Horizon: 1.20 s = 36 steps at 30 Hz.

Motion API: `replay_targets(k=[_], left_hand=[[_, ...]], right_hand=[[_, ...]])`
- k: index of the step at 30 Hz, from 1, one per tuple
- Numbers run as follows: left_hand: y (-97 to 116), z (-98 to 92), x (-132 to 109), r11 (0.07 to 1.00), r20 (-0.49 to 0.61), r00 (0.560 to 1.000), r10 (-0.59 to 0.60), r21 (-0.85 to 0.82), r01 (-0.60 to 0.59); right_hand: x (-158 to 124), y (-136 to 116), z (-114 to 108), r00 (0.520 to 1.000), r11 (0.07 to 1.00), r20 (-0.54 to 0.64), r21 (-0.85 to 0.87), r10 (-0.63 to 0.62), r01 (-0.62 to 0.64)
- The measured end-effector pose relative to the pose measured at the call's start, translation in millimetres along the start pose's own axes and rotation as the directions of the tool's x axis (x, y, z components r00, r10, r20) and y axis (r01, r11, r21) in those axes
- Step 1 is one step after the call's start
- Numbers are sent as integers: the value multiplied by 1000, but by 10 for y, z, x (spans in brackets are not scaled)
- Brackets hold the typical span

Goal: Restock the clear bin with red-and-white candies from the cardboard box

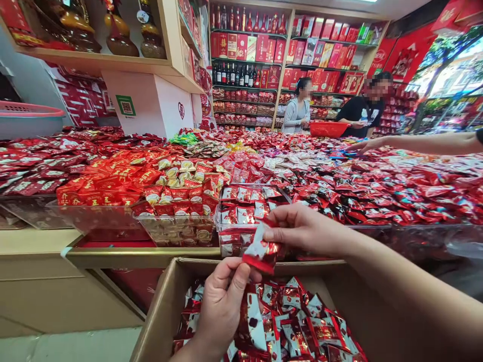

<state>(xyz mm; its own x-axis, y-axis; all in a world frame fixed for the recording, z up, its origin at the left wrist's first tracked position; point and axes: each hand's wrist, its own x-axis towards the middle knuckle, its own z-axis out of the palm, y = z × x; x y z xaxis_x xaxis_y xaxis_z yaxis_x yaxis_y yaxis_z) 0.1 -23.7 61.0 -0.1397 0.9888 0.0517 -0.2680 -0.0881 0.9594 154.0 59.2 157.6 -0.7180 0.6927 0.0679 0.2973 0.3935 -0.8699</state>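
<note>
A red and white wrapped candy packet (260,246) is between my two hands, above an open cardboard box (151,322). My right hand (302,229) grips its upper end with thumb and fingers. At its lower corner, my left hand (226,296) pinches the wrapper between thumb and fingers. Just below the left fingers is another red and white packet (253,322); whether that hand also holds it, I cannot tell. Many similar packets (298,332) fill the box. Behind the hands, a clear plastic bin (219,221) contains matching packets in neat rows (245,213).
Durian candy packets (181,193) and orange-red packets (109,181) fill bins to the left. Red packets (377,191) are heaped on the right. Another person's arm (411,143) reaches in from the right. Two people stand beyond the display near a red basket (328,129).
</note>
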Motion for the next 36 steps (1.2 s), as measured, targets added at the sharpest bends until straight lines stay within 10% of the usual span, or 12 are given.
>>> replay_targets(k=[6, 11, 19, 31, 36], left_hand=[[-177, 60, -118, 988, 273, 962, -20, 155, -23], [-251, 73, -167, 962, 361, 932, -30, 265, -71], [-247, 29, -100, 917, 414, 910, -9, 366, -157], [31, -39, 77, 980, -51, 980, 193, 56, -190], [122, -59, 93, 991, -72, 991, 114, -59, -119]], right_hand=[[416, -109, -115, 933, 837, -267, -545, -240, 59], [674, -138, 38, 975, 665, 62, -722, -214, 191], [1006, 22, -41, 940, 787, 338, -590, 42, 178], [325, -457, 100, 949, 684, -29, -700, -314, 205], [80, -311, 257, 970, 850, -73, -500, -232, 165]])
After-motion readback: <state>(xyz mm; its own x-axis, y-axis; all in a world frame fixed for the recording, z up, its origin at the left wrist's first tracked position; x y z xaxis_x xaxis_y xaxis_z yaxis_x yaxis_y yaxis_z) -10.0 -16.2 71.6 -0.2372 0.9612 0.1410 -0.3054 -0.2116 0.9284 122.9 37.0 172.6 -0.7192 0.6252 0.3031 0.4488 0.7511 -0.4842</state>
